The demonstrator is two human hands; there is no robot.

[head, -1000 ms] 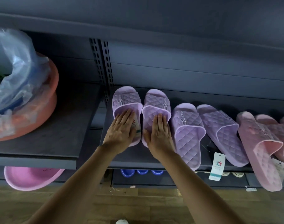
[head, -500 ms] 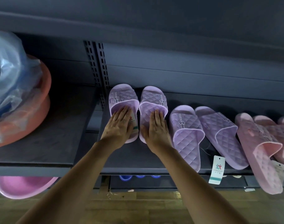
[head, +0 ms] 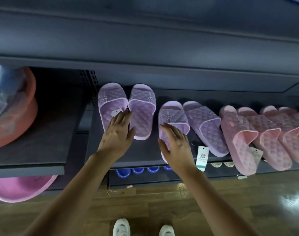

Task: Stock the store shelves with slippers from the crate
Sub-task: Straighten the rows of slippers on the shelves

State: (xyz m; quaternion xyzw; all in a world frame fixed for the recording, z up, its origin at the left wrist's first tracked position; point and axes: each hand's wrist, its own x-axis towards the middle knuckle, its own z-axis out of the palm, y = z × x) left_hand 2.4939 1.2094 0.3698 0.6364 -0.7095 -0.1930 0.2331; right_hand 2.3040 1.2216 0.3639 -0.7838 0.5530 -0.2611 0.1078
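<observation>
A pair of lilac quilted slippers stands at the left end of the dark shelf (head: 145, 150): the left one (head: 108, 106) and the right one (head: 142, 113), side by side, toes toward the back. My left hand (head: 117, 133) lies flat on the heel of the left slipper, fingers straight. My right hand (head: 175, 143) rests with straight fingers on the heel part of a third lilac slipper (head: 172, 116). A fourth lilac slipper (head: 206, 128) lies angled beside it. The crate is out of view.
Several pink slippers (head: 239, 138) lean in a row to the right, with a hanging paper tag (head: 202, 158). An orange basin (head: 17, 114) with plastic wrap sits on the left shelf, a pink basin (head: 21, 186) below. Blue slippers (head: 123, 172) line the lower shelf. Wooden floor underneath.
My right hand left the second slipper of the left pair and moved right onto the third lilac slipper. My left hand stays on the left slipper. The camera tilted down.
</observation>
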